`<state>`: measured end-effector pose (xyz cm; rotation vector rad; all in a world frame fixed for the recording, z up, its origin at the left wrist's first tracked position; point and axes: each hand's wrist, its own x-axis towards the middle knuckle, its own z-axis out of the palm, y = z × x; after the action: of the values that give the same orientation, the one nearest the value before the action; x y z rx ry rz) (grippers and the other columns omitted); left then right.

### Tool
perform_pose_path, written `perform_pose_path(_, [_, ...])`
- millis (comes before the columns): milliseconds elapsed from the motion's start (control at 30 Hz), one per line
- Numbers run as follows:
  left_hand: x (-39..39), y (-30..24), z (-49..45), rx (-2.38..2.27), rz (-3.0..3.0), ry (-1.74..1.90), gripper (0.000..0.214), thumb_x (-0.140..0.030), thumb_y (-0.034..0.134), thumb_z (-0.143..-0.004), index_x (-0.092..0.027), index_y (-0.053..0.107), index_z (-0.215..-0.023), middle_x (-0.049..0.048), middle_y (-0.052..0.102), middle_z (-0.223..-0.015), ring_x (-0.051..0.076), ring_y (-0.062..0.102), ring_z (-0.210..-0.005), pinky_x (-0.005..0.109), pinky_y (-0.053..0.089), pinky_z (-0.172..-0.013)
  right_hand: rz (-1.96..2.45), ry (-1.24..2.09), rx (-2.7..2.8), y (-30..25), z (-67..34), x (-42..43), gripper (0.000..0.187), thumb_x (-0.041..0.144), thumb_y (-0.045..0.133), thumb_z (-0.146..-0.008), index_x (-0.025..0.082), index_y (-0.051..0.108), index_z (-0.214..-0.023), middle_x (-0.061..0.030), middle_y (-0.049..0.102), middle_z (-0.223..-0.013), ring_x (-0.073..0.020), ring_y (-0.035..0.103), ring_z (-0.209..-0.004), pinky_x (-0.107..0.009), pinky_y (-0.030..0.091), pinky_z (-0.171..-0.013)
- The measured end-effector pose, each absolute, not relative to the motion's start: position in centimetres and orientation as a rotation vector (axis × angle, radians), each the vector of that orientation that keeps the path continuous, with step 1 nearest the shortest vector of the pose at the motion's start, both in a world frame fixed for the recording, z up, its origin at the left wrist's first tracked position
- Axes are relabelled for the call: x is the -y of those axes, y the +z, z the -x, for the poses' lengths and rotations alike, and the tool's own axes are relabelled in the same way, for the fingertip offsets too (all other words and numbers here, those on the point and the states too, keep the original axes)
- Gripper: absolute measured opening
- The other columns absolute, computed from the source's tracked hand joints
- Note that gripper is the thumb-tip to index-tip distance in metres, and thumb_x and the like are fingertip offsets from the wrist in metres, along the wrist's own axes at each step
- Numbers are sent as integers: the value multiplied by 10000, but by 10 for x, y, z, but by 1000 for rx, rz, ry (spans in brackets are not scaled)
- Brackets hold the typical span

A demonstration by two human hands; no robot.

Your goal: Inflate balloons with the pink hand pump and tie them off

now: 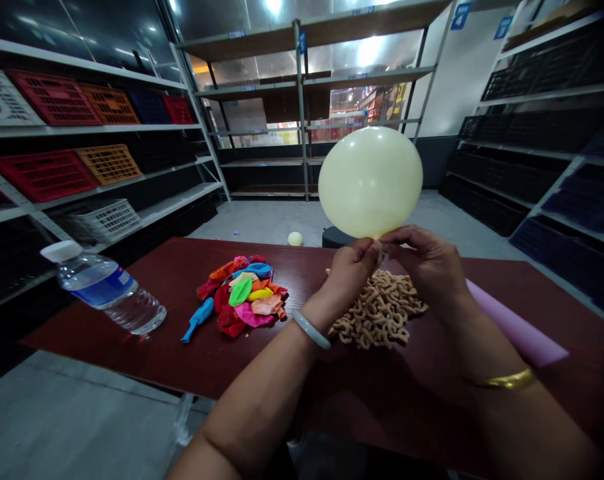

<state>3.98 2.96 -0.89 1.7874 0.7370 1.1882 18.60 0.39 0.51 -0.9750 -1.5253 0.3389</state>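
A pale yellow inflated balloon point(371, 180) stands upright above the table, its neck pinched low between both hands. My left hand point(349, 270) is closed on the neck from the left, thumb and finger pressed together. From the right, my right hand point(427, 260) also grips the neck with its fingertips. The exact finger hold on the neck is partly hidden. Beneath the hands lies a heap of light brown, curled pieces point(377, 313), like small snacks. Left of it is a pile of flat, uninflated balloons point(247, 293) in several colours.
A water bottle point(115, 290) with a white cap stands at the left of the dark red table point(182, 360). A rolled pink sheet or tube point(517, 327) lies on the right. A small pale balloon point(295, 239) is beyond the far edge. Shelves with crates point(47, 175) line the left side.
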Motion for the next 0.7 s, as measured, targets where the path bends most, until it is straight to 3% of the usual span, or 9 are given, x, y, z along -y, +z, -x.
perform_pose_path(167, [-30,-11,-41,-771,-1777,1205,301,-400,440,-925,-186,480,-717,-21,449,-661,105,401,-627,238,349,-578,1085,354,1575,5,-183,-3,124,323,628,-819,215,576,-788,-2,589,-753,-146,568,-633,-310,484,-611])
perform_pose_path(367, [-31,-10,-42,-748,-1740,1177,309,-408,466,-916,-192,504,-698,-18,456,-637,109,422,-619,246,370,-578,1200,-240,1575,-1,-186,-6,77,275,514,-869,243,499,-801,-57,564,-829,-234,543,-846,-401,427,-794])
perform_pose_path(500, [-27,-13,-50,-676,-1704,1102,288,-398,506,-893,-186,547,-703,-9,477,-623,111,432,-599,251,378,-566,1317,-342,1460,-5,-198,-10,67,203,486,-847,250,480,-799,-71,562,-845,-254,525,-868,-431,410,-807])
perform_pose_path(600, [-26,-17,-56,-641,-1639,1078,292,-418,504,-900,-173,594,-770,-6,494,-608,106,451,-577,240,398,-557,1348,-233,1408,-7,-205,-14,41,248,503,-851,242,514,-812,-58,595,-817,-240,558,-825,-425,444,-777])
perform_pose_path(700, [-32,-21,-55,-736,-1589,1161,323,-446,474,-919,-164,606,-833,7,546,-643,113,486,-588,240,429,-572,1342,217,1383,-9,-202,-17,227,437,544,-859,217,598,-842,-34,633,-727,-200,594,-658,-367,485,-641])
